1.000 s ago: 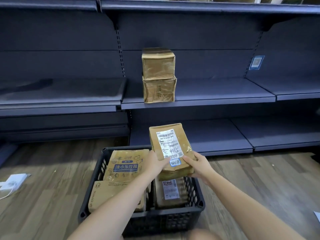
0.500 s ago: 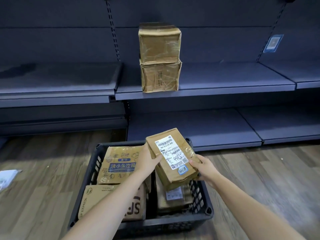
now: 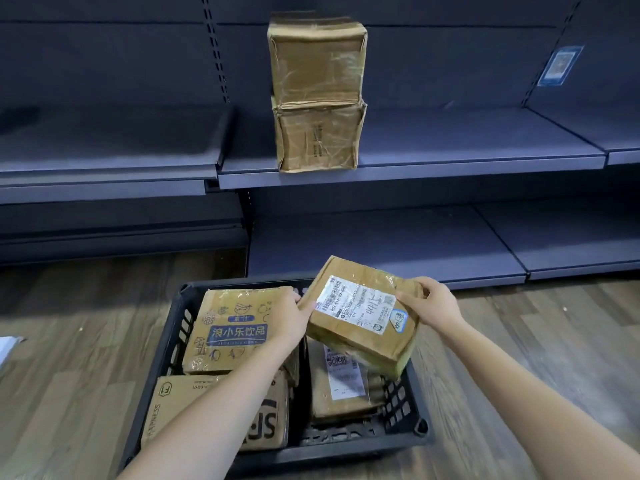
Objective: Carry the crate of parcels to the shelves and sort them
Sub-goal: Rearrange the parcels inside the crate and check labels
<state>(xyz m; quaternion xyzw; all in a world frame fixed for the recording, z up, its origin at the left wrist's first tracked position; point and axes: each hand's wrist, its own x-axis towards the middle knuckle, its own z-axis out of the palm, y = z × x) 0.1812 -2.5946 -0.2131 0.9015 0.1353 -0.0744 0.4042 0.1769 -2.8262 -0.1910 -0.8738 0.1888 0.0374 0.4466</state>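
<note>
The parcels [image 3: 363,320] are brown cardboard wrapped in shiny, wrinkly tape, with a smooth white paper label [image 3: 356,303]. The crate [image 3: 166,344] is dark matt plastic. The shelves [image 3: 450,161] look like matt painted metal. The floor [image 3: 69,341] looks like wood.

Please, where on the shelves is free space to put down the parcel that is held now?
The middle shelf is bare right of the two stacked boxes; so are the lower shelf and the left shelf. The crate is crowded.
</note>
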